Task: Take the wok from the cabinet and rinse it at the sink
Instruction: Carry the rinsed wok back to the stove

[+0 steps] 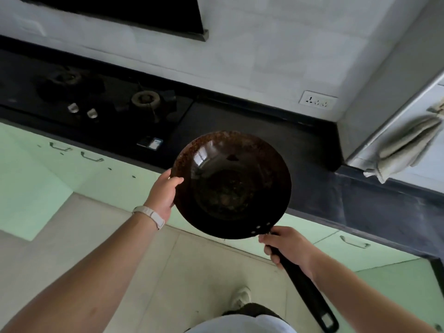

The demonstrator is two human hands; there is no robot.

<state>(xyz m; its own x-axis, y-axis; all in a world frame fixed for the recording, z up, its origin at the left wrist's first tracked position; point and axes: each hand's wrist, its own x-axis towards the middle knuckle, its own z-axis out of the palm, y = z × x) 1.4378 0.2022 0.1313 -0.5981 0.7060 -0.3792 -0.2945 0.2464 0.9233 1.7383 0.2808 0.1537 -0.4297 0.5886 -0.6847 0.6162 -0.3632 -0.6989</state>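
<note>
A dark round wok (231, 186) with a rusty rim and a long black handle is held in the air in front of the black countertop (264, 131), bowl facing me. My right hand (288, 248) grips the handle just below the rivets. My left hand (165, 193) holds the wok's left rim, thumb over the edge, a pale band on the wrist. No sink is in view.
A black gas hob (101, 99) with two burners and two knobs lies on the counter at left. Green cabinet doors (96, 179) with handles run below. A grey cloth (406, 145) hangs at right. A wall socket (317, 100) sits above the counter. Tiled floor lies underfoot.
</note>
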